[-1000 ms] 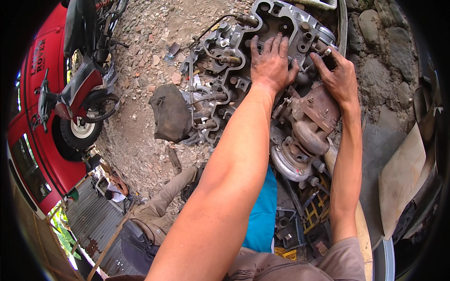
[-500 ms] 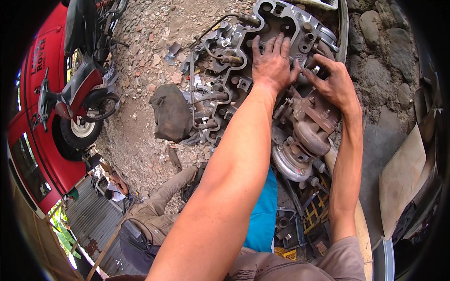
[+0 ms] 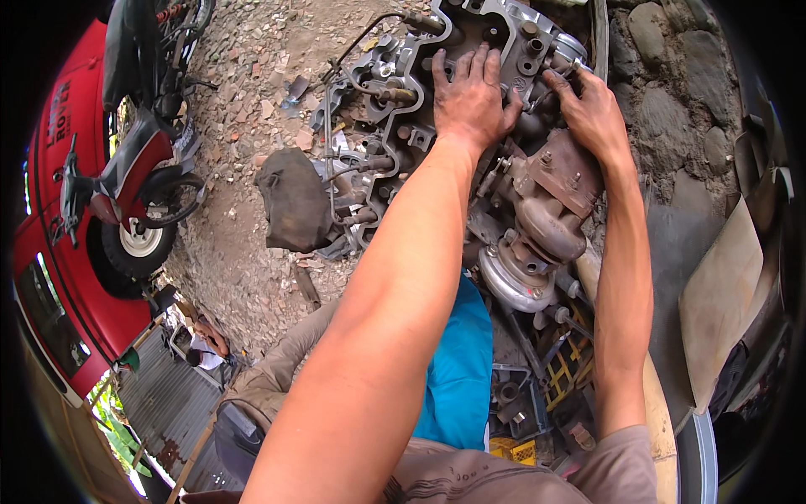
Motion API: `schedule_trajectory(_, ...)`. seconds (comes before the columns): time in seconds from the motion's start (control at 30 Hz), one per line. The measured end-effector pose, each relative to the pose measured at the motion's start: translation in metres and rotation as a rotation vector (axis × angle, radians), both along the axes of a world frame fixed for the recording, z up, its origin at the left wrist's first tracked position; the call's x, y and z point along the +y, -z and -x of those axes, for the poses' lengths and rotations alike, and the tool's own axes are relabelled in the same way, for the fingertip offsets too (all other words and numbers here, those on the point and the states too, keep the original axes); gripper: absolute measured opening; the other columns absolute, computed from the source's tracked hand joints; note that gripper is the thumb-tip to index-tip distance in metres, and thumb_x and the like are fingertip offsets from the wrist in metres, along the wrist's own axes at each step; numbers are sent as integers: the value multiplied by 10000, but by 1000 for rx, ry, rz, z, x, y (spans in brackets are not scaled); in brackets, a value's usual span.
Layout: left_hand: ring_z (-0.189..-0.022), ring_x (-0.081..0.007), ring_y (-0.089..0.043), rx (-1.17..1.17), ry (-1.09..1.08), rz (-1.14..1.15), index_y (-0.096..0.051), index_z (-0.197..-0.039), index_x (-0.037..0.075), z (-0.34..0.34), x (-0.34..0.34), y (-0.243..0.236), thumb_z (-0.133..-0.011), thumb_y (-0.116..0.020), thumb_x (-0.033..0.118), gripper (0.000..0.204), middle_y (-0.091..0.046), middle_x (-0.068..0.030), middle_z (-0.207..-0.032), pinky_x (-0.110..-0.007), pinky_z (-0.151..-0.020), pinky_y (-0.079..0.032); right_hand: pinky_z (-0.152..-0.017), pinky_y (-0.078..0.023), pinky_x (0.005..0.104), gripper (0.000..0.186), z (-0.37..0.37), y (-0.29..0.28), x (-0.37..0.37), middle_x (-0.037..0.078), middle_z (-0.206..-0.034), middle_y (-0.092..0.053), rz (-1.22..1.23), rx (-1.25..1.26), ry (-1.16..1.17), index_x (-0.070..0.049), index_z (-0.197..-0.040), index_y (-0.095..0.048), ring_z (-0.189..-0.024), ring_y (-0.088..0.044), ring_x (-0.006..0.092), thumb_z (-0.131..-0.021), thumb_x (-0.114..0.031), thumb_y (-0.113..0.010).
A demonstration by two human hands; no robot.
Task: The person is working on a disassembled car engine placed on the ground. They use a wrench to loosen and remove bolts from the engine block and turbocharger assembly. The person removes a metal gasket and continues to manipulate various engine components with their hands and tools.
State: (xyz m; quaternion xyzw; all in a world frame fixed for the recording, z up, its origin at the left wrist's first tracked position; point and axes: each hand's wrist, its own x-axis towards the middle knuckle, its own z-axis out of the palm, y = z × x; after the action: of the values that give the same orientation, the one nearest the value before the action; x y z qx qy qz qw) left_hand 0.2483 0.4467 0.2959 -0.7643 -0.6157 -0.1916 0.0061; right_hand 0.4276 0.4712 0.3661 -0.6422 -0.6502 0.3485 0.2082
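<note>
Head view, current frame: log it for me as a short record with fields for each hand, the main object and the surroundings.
Left hand: spread palm-down on the metal engine
Right hand: fingers bent at the engine's right edge; whether they grip a part is unclear
Main object: engine, with a rounded rusty housing below the right hand
Beside engine: dark bundle at left; stone wall at right
Background, left: motorbike in front of a red vehicle

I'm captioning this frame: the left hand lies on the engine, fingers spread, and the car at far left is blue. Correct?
No: in the head view, the car at far left is red, not blue. The left hand does lie on the engine, fingers spread.
</note>
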Motion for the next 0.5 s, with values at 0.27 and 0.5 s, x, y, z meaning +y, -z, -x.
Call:
schedule_trajectory(0.27,-1236,-253,-534,-13,10,-16,-524,-1316,22,2,-1,1,-849,-578,417,614,-581,-127,-1346,-546,-1152,-157,-812,-513,516,316,10,-8,-2,288,-924,-675,-39,-202,-31,-11,-1076,-669,-960,-642,466,-949,-292,-598)
schedule_trajectory(0.5,-1242,-256,-527,-40,3,-19,-524,-1314,28,1,-1,1,-847,-580,416,610,-579,-132,-1346,-547,-1156,-153,-794,-519,540,331,16,-2,-5,310,-965,-669,-322,-152,-28,19,-1112,-461,-934,-644,485,-920,-208,-607)
